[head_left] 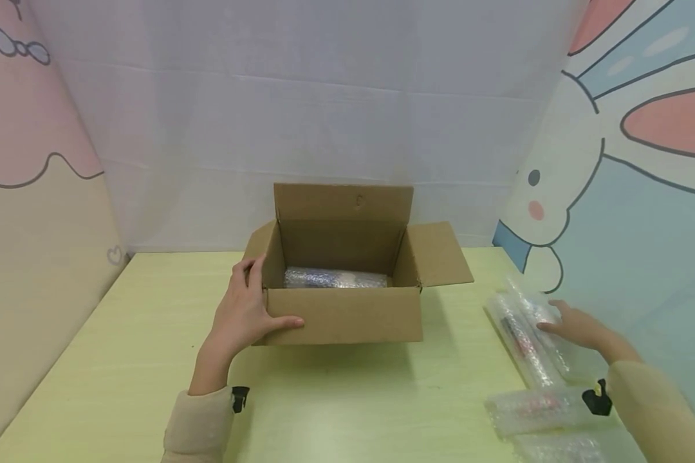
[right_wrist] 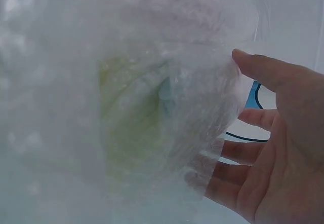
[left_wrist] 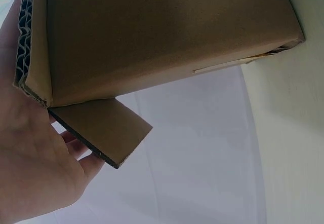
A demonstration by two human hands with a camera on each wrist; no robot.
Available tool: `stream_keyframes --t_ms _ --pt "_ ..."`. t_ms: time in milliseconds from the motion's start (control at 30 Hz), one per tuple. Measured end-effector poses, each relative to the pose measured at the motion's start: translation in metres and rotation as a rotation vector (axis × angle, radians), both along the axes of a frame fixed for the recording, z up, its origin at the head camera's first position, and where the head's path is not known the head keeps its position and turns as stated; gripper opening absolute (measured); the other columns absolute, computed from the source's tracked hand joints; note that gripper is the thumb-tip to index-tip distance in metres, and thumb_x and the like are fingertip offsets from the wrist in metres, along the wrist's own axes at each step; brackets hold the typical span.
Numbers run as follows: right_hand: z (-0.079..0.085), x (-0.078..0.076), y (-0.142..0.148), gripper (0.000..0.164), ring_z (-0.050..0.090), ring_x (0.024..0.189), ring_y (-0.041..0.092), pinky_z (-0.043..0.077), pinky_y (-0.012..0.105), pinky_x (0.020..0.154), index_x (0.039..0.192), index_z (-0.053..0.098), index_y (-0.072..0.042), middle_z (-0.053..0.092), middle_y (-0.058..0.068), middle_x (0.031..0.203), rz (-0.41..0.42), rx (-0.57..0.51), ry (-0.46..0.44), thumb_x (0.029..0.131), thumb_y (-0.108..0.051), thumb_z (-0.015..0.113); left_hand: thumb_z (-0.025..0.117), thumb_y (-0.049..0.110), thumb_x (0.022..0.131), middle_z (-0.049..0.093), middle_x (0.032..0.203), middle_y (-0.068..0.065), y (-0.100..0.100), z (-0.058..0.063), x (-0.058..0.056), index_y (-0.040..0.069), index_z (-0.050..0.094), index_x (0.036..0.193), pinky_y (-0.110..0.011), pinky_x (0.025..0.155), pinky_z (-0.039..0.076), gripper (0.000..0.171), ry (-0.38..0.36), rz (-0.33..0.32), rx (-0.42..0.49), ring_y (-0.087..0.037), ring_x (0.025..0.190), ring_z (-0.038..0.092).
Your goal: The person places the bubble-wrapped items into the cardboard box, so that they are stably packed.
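An open cardboard box (head_left: 344,315) stands on the table, with a bubble-wrapped roll (head_left: 336,278) lying inside it. My left hand (head_left: 240,315) grips the box's near left corner, thumb along the front wall and fingers over the left side. In the left wrist view, fingertips show behind a cardboard flap (left_wrist: 104,130). At the right, my right hand (head_left: 579,331) holds the edge of a clear bubble-wrapped package (head_left: 541,318). The right wrist view has the thumb at the edge of the bubble wrap (right_wrist: 202,92) and fingers behind it, partly seen through the plastic.
Beside the held package lies another bubble-wrapped roll (head_left: 524,344) with red and dark print. Nearer me are two more wrapped packages, one with red print (head_left: 535,408) and one cut by the frame's bottom edge (head_left: 558,449). The box's right flap (head_left: 440,254) sticks outward.
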State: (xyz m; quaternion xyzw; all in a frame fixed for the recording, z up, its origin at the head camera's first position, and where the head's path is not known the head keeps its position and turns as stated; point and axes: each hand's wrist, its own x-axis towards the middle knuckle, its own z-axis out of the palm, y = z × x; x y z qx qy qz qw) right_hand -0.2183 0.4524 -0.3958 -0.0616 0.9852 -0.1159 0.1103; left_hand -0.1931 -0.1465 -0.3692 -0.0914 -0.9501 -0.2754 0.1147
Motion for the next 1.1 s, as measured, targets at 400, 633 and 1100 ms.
stream_keyframes --t_ms 400,633,1100 --pt "0.005 0.000 0.002 0.081 0.045 0.112 0.064 0.041 0.067 0.087 0.136 0.028 0.020 0.042 0.049 0.126 -0.028 0.023 -0.026 0.094 -0.044 0.057 0.085 0.061 0.056 0.020 0.151 -0.026 -0.001 0.000 0.000 0.008 0.012 0.155 -0.056 0.095 0.046 0.134 -0.008 0.003 0.006 -0.047 0.130 0.040" --pt "0.030 -0.008 0.010 0.081 0.049 0.109 0.061 0.043 0.066 0.085 0.137 0.029 0.020 0.047 0.046 0.124 -0.003 0.083 0.078 0.095 -0.043 0.057 0.084 0.063 0.056 0.019 0.152 -0.025 0.000 -0.001 0.000 0.010 0.011 0.155 -0.055 0.093 0.047 0.134 -0.023 0.004 0.012 -0.046 0.130 0.039" --pt "0.126 -0.013 -0.021 0.077 0.043 0.116 0.060 0.036 0.072 0.092 0.146 0.025 0.010 0.040 0.044 0.133 0.055 0.124 0.230 0.096 -0.041 0.056 0.085 0.060 0.057 0.018 0.152 -0.024 0.001 -0.001 0.001 0.009 0.009 0.156 -0.054 0.094 0.047 0.134 -0.029 0.008 0.013 -0.045 0.132 0.038"
